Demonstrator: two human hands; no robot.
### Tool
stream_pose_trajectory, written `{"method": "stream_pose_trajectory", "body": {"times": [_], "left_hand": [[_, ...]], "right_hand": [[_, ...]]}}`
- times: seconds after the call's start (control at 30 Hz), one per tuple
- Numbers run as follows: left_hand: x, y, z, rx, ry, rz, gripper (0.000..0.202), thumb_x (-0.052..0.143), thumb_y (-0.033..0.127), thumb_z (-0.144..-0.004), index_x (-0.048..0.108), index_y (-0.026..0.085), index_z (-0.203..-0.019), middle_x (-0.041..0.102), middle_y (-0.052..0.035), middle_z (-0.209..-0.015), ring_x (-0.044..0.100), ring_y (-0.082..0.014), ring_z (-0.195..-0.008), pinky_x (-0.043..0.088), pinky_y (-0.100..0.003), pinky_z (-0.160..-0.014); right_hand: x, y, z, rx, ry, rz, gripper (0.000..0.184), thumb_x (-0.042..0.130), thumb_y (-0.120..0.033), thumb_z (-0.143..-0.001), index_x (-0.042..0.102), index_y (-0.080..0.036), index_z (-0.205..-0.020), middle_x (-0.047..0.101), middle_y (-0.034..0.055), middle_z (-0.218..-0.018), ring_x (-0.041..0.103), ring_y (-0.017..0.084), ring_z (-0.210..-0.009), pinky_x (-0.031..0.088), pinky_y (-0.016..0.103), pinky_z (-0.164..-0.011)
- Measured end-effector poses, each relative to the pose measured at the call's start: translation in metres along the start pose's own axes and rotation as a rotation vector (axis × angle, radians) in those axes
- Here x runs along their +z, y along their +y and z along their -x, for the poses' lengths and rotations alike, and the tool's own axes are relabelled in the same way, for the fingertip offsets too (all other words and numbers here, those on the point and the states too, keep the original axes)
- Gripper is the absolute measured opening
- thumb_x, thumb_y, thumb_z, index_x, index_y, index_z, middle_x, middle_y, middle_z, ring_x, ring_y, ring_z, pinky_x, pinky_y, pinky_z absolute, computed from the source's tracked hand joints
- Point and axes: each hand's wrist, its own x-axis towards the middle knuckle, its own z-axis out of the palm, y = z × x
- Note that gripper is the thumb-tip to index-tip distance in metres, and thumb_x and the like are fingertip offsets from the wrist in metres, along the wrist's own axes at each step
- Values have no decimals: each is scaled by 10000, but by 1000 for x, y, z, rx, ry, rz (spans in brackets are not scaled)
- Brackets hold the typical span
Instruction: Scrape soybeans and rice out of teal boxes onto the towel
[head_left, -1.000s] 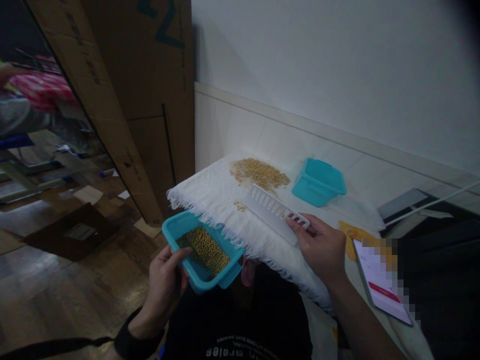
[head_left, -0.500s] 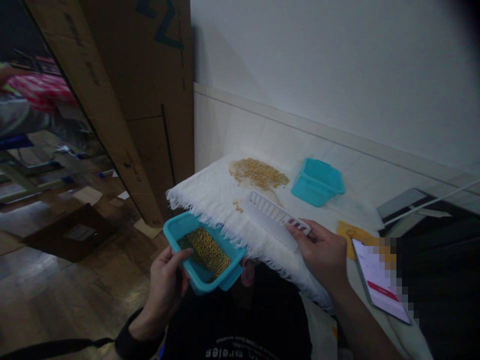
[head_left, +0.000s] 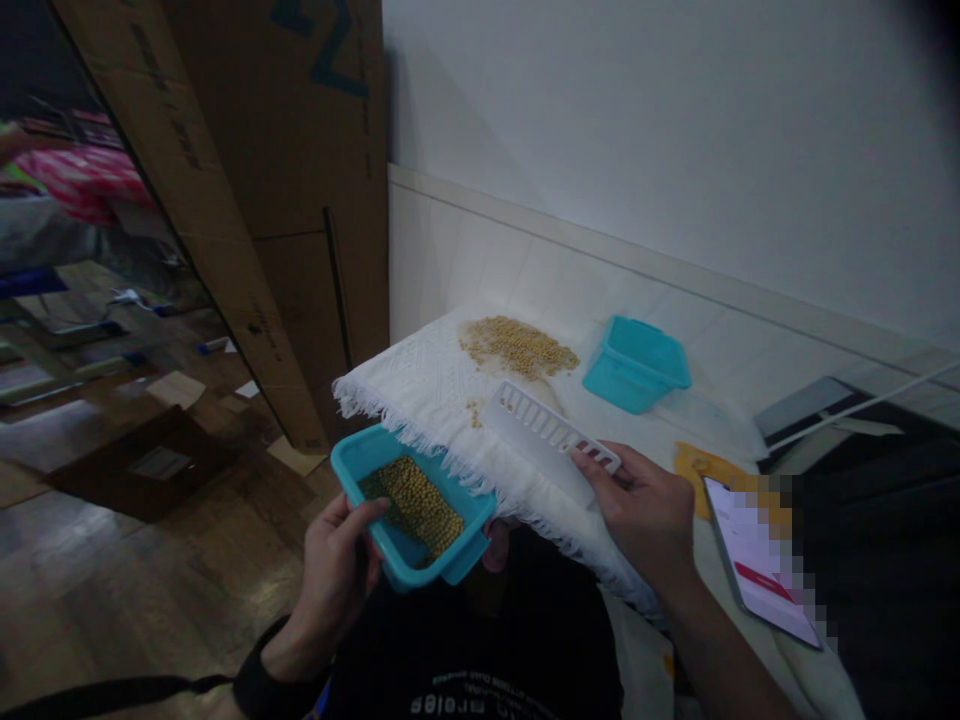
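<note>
My left hand [head_left: 337, 555] grips the near-left rim of a teal plastic bin [head_left: 411, 578], thumb over the inside wall. Yellowish round beans [head_left: 420, 500], like soybeans, lie in it. The bin sits at the table's front edge, partly under the fringe of a white cloth [head_left: 420, 375]. My right hand [head_left: 649, 510] is closed round the right end of a long white plastic piece with a row of slots [head_left: 540, 440]. Its far end rests on or just over the cloth, near a few loose beans [head_left: 473, 413]. A spread pile of beans [head_left: 517, 345] lies further back.
A second teal bin [head_left: 637, 365] stands on the cloth near the white wall. A phone [head_left: 761, 570] and a yellow-orange packet [head_left: 694, 475] lie at the right. A tall cardboard box [head_left: 300, 200] rises at the left. Another person in red-patterned clothing [head_left: 82, 180] is partly visible far left.
The bin in my left hand has shifted very slightly to the right. My right hand and the slotted piece have hardly moved.
</note>
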Motion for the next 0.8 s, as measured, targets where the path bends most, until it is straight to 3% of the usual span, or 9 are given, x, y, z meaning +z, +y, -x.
{"method": "stream_pose_trajectory", "body": {"times": [0.43,0.8], "left_hand": [[-2,-2,-2,12,-10,-1,254,786,338,-655,579,195,-623,484,72,-301,352,-76,-200,262,-162,-243],[-1,-1,-1,14,-9,5,280,788,338,-652,551,199,-595,480,71,-299,352,-74,-196,244,-157,-241]], "right_hand": [[9,-2,-2,-10,13,-48,255,692,-390,-841,788,-155,-853,685,-10,-551,602,123,-439,452,195,-436],[18,-7,-7,-89,-24,-70,203,682,-351,-865,780,-174,-859,736,6,-638,676,143,-523,492,195,-496]]}}
